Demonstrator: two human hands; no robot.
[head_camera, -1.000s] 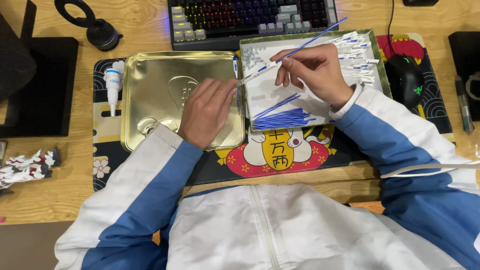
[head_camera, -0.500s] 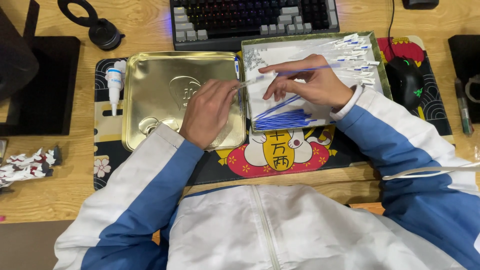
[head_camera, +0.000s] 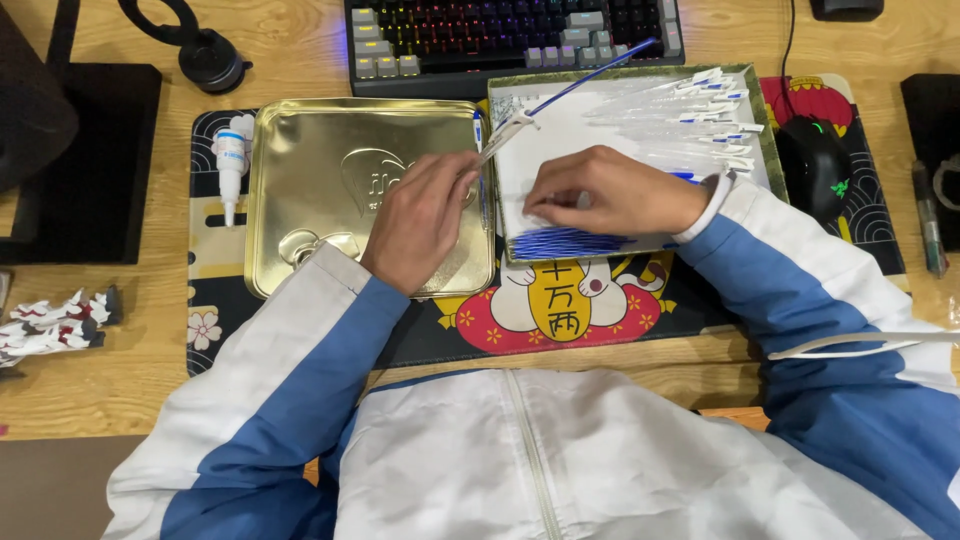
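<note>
My left hand (head_camera: 420, 220) rests over the gold tin lid (head_camera: 320, 170) and pinches a thin blue refill with a clear cap (head_camera: 560, 95) that slants up to the right towards the keyboard. My right hand (head_camera: 615, 190) lies palm down inside the white-lined tin tray (head_camera: 510, 110), fingertips on its floor just above a bundle of blue refills (head_camera: 570, 242). Whether it holds one is hidden. A row of clear capped tubes (head_camera: 690, 115) lies across the tray's far right part.
A backlit keyboard (head_camera: 500, 30) sits behind the tins. A black mouse (head_camera: 815, 165) lies to the right, a small white glue bottle (head_camera: 230, 160) left of the lid. A patterned desk mat (head_camera: 560, 310) lies under both tins. Small figures (head_camera: 50, 320) sit far left.
The long blue refill passed from my right hand to my left. My right hand dropped from the tray's upper part to its floor near the blue bundle.
</note>
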